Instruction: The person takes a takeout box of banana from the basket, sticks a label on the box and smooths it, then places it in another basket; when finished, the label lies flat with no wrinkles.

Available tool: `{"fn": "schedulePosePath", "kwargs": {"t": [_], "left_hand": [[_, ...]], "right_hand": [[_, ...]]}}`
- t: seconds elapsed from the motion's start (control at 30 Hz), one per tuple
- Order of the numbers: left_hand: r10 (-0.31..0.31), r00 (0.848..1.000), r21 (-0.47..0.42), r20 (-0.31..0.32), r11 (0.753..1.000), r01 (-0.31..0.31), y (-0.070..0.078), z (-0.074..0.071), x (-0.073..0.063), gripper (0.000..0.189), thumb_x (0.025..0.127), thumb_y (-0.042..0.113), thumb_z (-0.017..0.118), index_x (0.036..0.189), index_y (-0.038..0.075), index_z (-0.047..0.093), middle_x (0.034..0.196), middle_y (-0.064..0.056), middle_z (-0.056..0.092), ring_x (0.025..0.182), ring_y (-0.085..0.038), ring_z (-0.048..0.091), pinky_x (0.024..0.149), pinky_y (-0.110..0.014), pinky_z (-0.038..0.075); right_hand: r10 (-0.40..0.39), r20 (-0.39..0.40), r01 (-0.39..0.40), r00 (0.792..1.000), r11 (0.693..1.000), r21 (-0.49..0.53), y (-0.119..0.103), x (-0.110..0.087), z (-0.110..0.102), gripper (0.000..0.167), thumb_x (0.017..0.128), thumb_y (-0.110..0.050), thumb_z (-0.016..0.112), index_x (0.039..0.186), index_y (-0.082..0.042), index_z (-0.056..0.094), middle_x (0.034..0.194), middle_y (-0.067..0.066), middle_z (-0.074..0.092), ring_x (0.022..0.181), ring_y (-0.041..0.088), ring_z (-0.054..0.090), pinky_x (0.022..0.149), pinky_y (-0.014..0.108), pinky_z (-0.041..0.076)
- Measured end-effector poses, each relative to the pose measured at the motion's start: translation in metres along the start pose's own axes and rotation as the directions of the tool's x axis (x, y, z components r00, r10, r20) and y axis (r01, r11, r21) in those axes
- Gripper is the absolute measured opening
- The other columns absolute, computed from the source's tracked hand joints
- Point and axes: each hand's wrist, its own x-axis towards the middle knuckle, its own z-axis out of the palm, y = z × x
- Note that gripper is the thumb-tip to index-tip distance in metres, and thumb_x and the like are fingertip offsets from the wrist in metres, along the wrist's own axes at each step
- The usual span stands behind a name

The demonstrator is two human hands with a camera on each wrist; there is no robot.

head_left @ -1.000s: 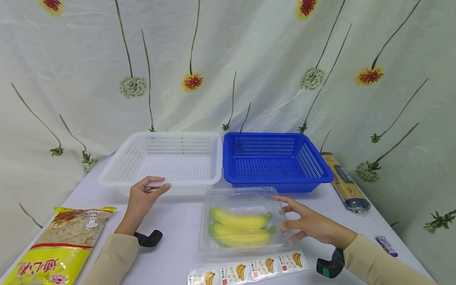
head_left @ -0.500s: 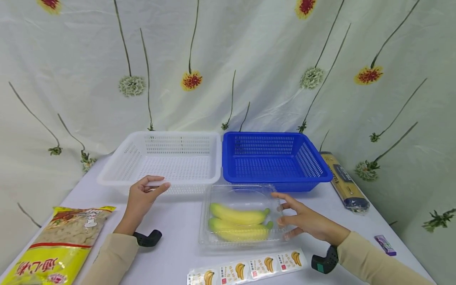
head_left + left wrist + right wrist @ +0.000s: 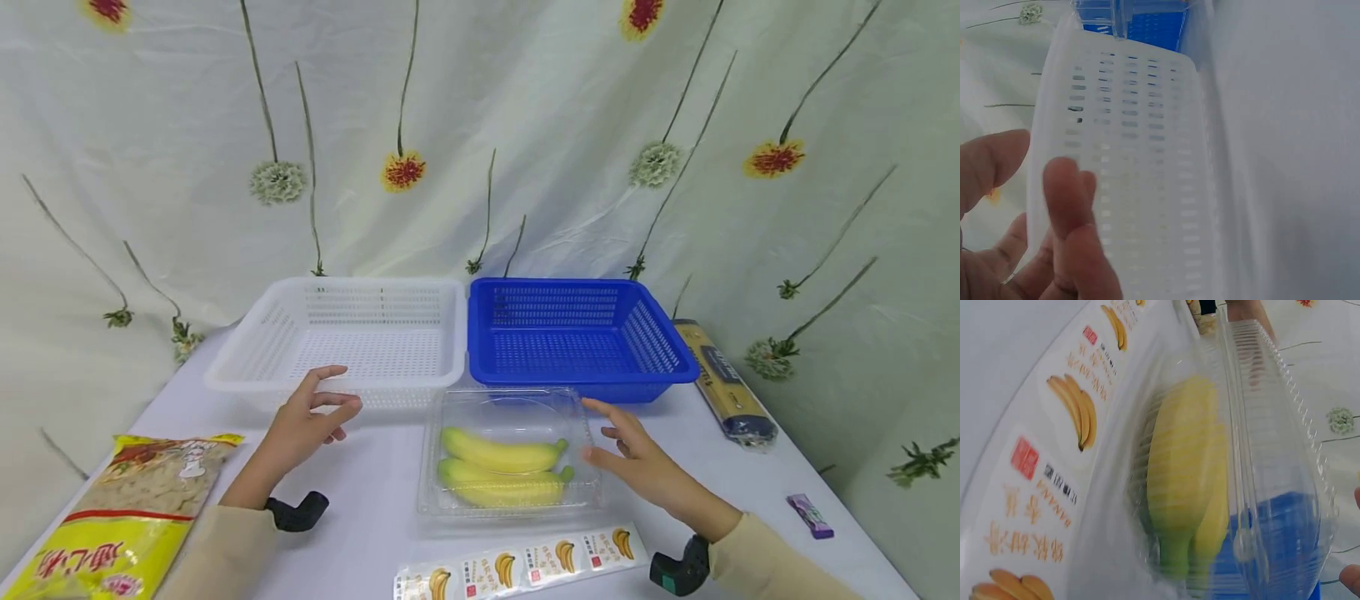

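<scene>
A clear plastic clamshell box lies on the table, in front of the blue basket, with two yellow bananas inside it. At its right side is my right hand, fingers spread and a little off the box. My left hand hovers at the front rim of the white basket, its fingers bent loosely with nothing between them. In the left wrist view, the hand appears in front of the basket's slotted wall. A strip of banana labels lies nearest me, below the box.
The blue basket stands to the right of the white one. On the left is a yellow bag of pasta. A long yellow-and-blue packet lies at the far right, with a small purple packet closer to me.
The box with the bananas has slid slightly away from me beside my right hand, which has now come off it. My left hand has let go of the white basket's rim.
</scene>
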Motion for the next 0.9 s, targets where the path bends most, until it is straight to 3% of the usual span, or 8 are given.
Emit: {"fn": "schedulePosePath", "kwargs": {"t": [0.07, 0.17, 0.27, 0.4, 0.5, 0.73, 0.83, 0.9], "left_hand": [[0.037, 0.998, 0.062, 0.045, 0.997, -0.040, 0.004, -0.002, -0.007, 0.077, 0.105, 0.032, 0.074, 0.164, 0.008, 0.031, 0.129, -0.025, 0.073, 0.079, -0.027, 0.075, 0.073, -0.035, 0.054], [0.094, 0.993, 0.127, 0.073, 0.987, -0.103, 0.009, -0.004, -0.020, 0.076, 0.104, 0.032, 0.075, 0.164, 0.010, 0.033, 0.122, -0.016, 0.077, 0.085, -0.024, 0.075, 0.073, -0.035, 0.052], [0.152, 0.985, 0.155, 0.087, 0.974, -0.164, 0.014, -0.003, -0.032, 0.067, 0.104, 0.029, 0.075, 0.159, 0.010, 0.042, 0.121, -0.009, 0.077, 0.093, -0.020, 0.071, 0.073, -0.034, 0.053], [0.192, 0.970, 0.146, 0.152, 0.966, -0.214, 0.017, 0.001, -0.045, 0.051, 0.104, 0.024, 0.075, 0.147, 0.007, 0.056, 0.123, -0.009, 0.075, 0.100, -0.017, 0.068, 0.076, -0.031, 0.056], [0.213, 0.948, 0.109, 0.238, 0.964, -0.244, 0.017, 0.005, -0.051, 0.041, 0.104, 0.023, 0.075, 0.139, 0.006, 0.062, 0.123, -0.009, 0.074, 0.099, -0.015, 0.068, 0.076, -0.030, 0.057], [0.246, 0.853, -0.007, 0.460, 0.962, -0.274, 0.016, 0.020, -0.059, 0.033, 0.106, 0.024, 0.072, 0.134, 0.006, 0.066, 0.127, -0.009, 0.071, 0.099, -0.009, 0.068, 0.081, -0.029, 0.057], [0.264, 0.799, -0.044, 0.541, 0.957, -0.286, 0.009, 0.032, -0.056, 0.032, 0.106, 0.023, 0.072, 0.133, 0.007, 0.066, 0.125, -0.006, 0.070, 0.097, -0.009, 0.068, 0.081, -0.030, 0.058], [0.292, 0.753, -0.075, 0.590, 0.948, -0.310, -0.010, 0.043, -0.049, 0.030, 0.105, 0.025, 0.074, 0.131, 0.012, 0.067, 0.123, -0.001, 0.071, 0.096, -0.009, 0.069, 0.081, -0.030, 0.058]], "right_hand": [[-0.056, -0.050, 0.056, 0.997, 0.998, 0.006, -0.003, -0.005, 0.004, 0.064, 0.108, -0.016, 0.067, 0.164, -0.003, 0.038, 0.169, 0.031, 0.025, 0.152, 0.058, 0.031, 0.123, 0.074, 0.016], [-0.201, -0.118, 0.198, 0.972, 0.979, -0.043, -0.005, -0.010, 0.012, 0.058, 0.106, -0.006, 0.068, 0.158, 0.002, 0.045, 0.163, 0.029, 0.040, 0.148, 0.055, 0.040, 0.120, 0.075, 0.023], [-0.357, -0.171, 0.337, 0.918, 0.931, -0.139, -0.007, -0.014, 0.021, 0.054, 0.103, 0.001, 0.069, 0.154, -0.001, 0.051, 0.155, 0.022, 0.054, 0.141, 0.046, 0.052, 0.115, 0.072, 0.037], [-0.495, -0.207, 0.441, 0.844, 0.859, -0.260, -0.007, -0.017, 0.032, 0.057, 0.098, 0.005, 0.072, 0.150, -0.011, 0.058, 0.148, 0.011, 0.062, 0.138, 0.026, 0.057, 0.112, 0.051, 0.050], [-0.547, -0.193, 0.490, 0.814, 0.827, -0.276, -0.007, -0.018, 0.039, 0.058, 0.096, 0.007, 0.072, 0.149, -0.014, 0.059, 0.146, 0.007, 0.063, 0.138, 0.017, 0.057, 0.111, 0.037, 0.050], [-0.603, -0.105, 0.590, 0.791, 0.797, -0.133, -0.009, -0.017, 0.053, 0.051, 0.097, 0.013, 0.067, 0.145, -0.004, 0.060, 0.138, 0.015, 0.067, 0.128, 0.022, 0.066, 0.110, 0.029, 0.051], [-0.624, -0.068, 0.621, 0.778, 0.781, -0.067, -0.011, -0.015, 0.060, 0.045, 0.098, 0.015, 0.065, 0.141, 0.001, 0.060, 0.131, 0.020, 0.069, 0.121, 0.027, 0.070, 0.105, 0.032, 0.055], [-0.641, -0.049, 0.640, 0.766, 0.767, -0.044, -0.012, -0.015, 0.065, 0.041, 0.098, 0.015, 0.064, 0.138, 0.003, 0.061, 0.128, 0.020, 0.071, 0.117, 0.029, 0.072, 0.101, 0.034, 0.058]]}}
